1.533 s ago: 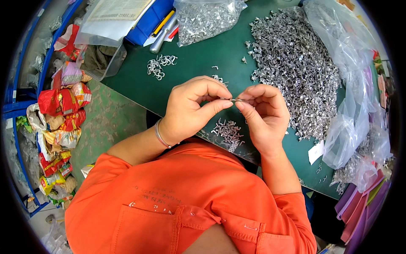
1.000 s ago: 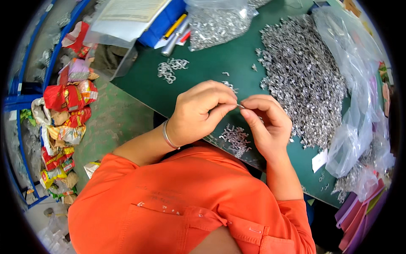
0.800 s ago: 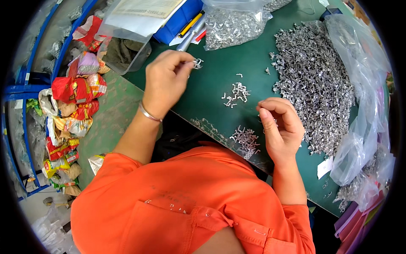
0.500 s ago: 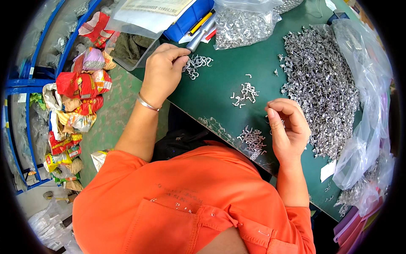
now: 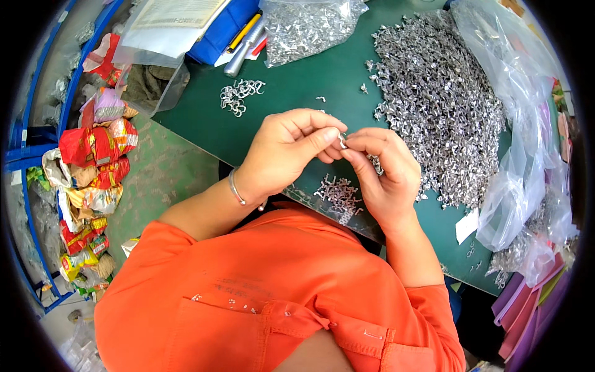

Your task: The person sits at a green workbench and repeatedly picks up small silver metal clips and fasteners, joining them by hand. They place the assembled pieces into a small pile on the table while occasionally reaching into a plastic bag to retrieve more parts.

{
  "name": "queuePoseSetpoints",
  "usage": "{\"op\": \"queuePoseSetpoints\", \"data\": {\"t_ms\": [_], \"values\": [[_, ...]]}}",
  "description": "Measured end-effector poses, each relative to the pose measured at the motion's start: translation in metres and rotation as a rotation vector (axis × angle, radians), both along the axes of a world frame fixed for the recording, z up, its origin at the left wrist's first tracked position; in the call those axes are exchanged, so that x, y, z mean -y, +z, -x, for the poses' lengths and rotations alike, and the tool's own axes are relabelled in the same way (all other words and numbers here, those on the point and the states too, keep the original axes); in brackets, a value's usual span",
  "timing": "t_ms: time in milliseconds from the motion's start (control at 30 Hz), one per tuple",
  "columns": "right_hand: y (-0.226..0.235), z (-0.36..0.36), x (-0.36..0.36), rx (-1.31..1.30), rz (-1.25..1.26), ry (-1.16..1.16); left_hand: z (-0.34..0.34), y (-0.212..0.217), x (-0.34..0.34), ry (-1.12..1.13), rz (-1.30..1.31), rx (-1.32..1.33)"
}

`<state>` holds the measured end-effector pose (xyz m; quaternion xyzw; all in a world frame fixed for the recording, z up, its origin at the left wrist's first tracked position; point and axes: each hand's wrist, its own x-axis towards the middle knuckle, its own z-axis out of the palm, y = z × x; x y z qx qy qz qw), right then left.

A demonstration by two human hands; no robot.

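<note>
My left hand (image 5: 291, 146) and my right hand (image 5: 387, 173) meet over the green table (image 5: 204, 130), their fingertips pinched around a small shiny metal piece (image 5: 342, 140). Its exact shape is largely covered by the fingers. Just below the hands, near the table edge, lies a little heap of short silvery metal bits (image 5: 339, 194). Farther off to the left is a cluster of curved, hook-like metal pieces (image 5: 240, 97). A large mound of small grey metal parts (image 5: 440, 105) spreads out to the right of my right hand. My hands hide another small group of bits behind them.
At the back stand a clear bag of metal parts (image 5: 307, 37), a blue bin (image 5: 217, 37), a silver-handled tool (image 5: 238, 59) and a yellow pen (image 5: 245, 32). Crumpled clear plastic (image 5: 520, 124) borders the mound. Colourful packets (image 5: 102, 146) and blue shelving (image 5: 31, 155) are at left.
My left hand has left the curved pieces at the back left and come over to my right hand. Both now hold a small metal piece together. The view has shifted slightly.
</note>
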<state>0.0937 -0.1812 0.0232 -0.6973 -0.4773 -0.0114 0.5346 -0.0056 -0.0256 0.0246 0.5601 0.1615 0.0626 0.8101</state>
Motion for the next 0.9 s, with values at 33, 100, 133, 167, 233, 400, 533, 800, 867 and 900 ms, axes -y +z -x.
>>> {"op": "queuePoseSetpoints", "data": {"t_ms": [33, 100, 133, 167, 233, 400, 533, 800, 867, 900], "values": [[0.000, -0.001, 0.001, -0.049, 0.001, -0.003, 0.000, -0.001, 0.000, -0.011, 0.003, 0.033], [0.000, 0.001, 0.002, -0.141, 0.004, 0.000, 0.001, 0.002, 0.000, -0.008, -0.076, 0.036], [0.000, 0.001, 0.001, -0.187, 0.005, 0.003, 0.002, 0.003, 0.000, -0.005, -0.115, 0.038], [-0.001, 0.001, 0.002, -0.204, -0.009, 0.007, 0.002, 0.002, 0.000, 0.002, -0.121, 0.042], [-0.006, 0.002, 0.002, -0.238, -0.037, 0.014, 0.003, 0.000, 0.000, 0.017, -0.134, 0.051], [-0.009, 0.003, 0.003, -0.437, -0.022, -0.012, 0.004, 0.002, 0.001, 0.026, -0.176, 0.034], [-0.010, 0.003, 0.003, -0.462, -0.001, -0.010, 0.006, 0.003, 0.001, 0.029, -0.143, 0.029], [-0.010, 0.003, 0.003, -0.454, 0.003, -0.010, 0.007, 0.003, 0.002, 0.029, -0.103, 0.064], [-0.009, 0.003, 0.004, -0.449, 0.007, -0.009, 0.007, 0.002, 0.003, 0.030, -0.113, 0.088], [-0.009, 0.003, 0.004, -0.449, 0.005, -0.005, 0.007, 0.002, 0.003, 0.032, -0.130, 0.104]]}}
